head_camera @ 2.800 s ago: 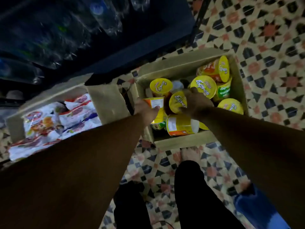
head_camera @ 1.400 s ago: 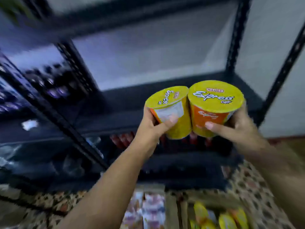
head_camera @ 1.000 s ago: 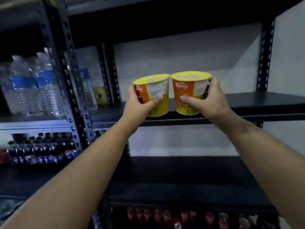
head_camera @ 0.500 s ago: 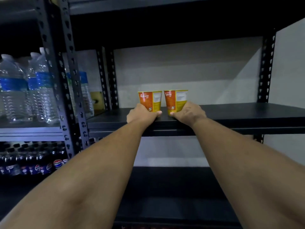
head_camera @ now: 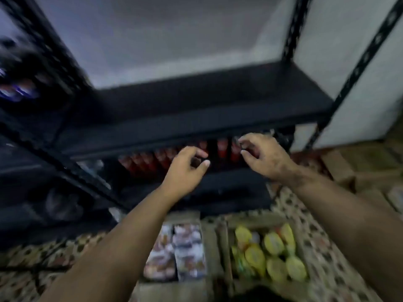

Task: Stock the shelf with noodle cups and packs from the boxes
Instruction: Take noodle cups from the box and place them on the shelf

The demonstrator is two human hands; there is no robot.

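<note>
The view is blurred and tilted down. My left hand (head_camera: 185, 168) and my right hand (head_camera: 263, 155) hang in front of the black shelf (head_camera: 196, 127), fingers loosely curled, holding nothing. Below them on the floor stand two cardboard boxes side by side. The right box (head_camera: 222, 243) holds several yellow-lidded noodle cups (head_camera: 272, 253). The left box (head_camera: 187, 215) holds noodle packs (head_camera: 176, 253) in white and red wrappers. The two cups set on the upper shelf are out of view.
Red bottles (head_camera: 152, 162) line the lower shelf level behind my hands. A black upright post (head_camera: 357, 68) stands at the right, and another rack (head_camera: 32, 105) at the left. The floor is patterned tile (head_camera: 327, 247). More cardboard (head_camera: 370, 171) lies at the far right.
Both hands have let go of the two cups on the upper shelf and dropped down empty. My view has swung from the upper shelf down toward the boxes.
</note>
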